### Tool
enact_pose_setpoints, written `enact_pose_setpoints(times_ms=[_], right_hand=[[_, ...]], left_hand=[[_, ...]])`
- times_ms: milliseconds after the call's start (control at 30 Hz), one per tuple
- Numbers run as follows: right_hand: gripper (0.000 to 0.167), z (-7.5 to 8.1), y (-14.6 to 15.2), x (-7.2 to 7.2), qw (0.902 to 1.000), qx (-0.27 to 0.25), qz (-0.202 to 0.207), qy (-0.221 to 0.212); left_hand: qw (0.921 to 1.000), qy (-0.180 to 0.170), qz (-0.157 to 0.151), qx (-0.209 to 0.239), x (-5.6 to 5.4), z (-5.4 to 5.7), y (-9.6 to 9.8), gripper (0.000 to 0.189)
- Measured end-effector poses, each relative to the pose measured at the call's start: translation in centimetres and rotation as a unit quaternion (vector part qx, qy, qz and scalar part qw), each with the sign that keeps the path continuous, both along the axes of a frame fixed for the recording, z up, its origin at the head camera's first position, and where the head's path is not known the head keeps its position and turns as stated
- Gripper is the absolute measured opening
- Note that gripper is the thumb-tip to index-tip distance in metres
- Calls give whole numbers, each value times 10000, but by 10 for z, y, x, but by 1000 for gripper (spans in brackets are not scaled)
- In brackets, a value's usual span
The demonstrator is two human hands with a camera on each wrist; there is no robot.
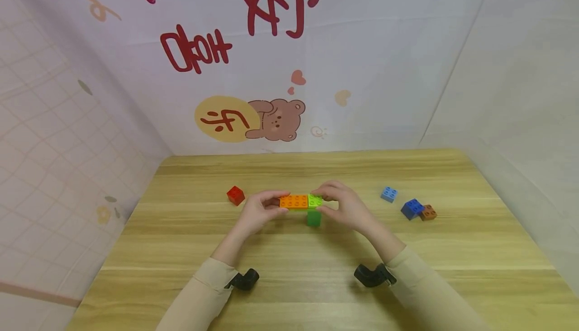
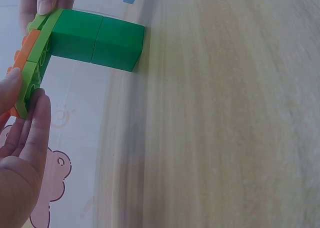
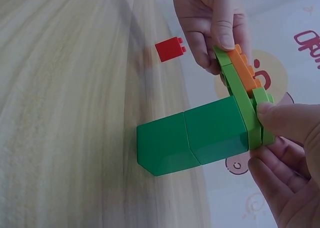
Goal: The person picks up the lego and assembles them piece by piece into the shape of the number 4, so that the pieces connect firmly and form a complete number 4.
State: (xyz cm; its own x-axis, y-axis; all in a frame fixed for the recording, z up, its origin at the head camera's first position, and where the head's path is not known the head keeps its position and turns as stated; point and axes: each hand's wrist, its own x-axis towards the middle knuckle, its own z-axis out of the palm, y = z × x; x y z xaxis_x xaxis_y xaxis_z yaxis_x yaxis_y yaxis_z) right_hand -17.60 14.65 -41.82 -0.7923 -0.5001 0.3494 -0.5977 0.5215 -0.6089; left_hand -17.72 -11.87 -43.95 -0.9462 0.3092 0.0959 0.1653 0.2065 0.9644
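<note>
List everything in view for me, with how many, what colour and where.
Orange brick: one, orange, between the hands
Light green pieces: at least three, light green, under and right of the orange
Dark green bricks: two, dark green, stacked beneath the right end
Red brick: one, red, table left
Light blue brick: one, light blue, table right
Dark blue brick: one, dark blue, farther right
Brown brick: one, brown, beside dark blue
Table: one, wood-toned, below
Printed backdrop: whitish, behind
Wrist devices: two, black
Sleeves: two, beige
Left hand, right hand: gripping the build's ends

Hands (image 1: 256, 214) (image 1: 347, 209) on orange brick (image 1: 294, 202) and lime brick (image 1: 315, 201)
</note>
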Motion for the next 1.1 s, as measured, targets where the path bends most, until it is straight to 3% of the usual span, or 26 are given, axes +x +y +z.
enact_pose_setpoints(times_ms=[300, 633, 900, 1100], right_hand=[[32, -2, -1, -1, 9999, 68, 47, 80], [34, -7, -1, 2, 9999, -50, -82, -56], [34, -13, 0, 1, 9988, -416, -8, -256], [33, -23, -1, 1, 9945, -926, 13, -483]], left_hand=[[10000, -25, 14, -22, 1, 1, 1, 42], [9996, -136, 28, -233, 5, 12, 4, 42], [10000, -48, 16, -55, 0, -1, 2, 43], [10000, 31, -20, 6, 0, -3, 1, 42]])
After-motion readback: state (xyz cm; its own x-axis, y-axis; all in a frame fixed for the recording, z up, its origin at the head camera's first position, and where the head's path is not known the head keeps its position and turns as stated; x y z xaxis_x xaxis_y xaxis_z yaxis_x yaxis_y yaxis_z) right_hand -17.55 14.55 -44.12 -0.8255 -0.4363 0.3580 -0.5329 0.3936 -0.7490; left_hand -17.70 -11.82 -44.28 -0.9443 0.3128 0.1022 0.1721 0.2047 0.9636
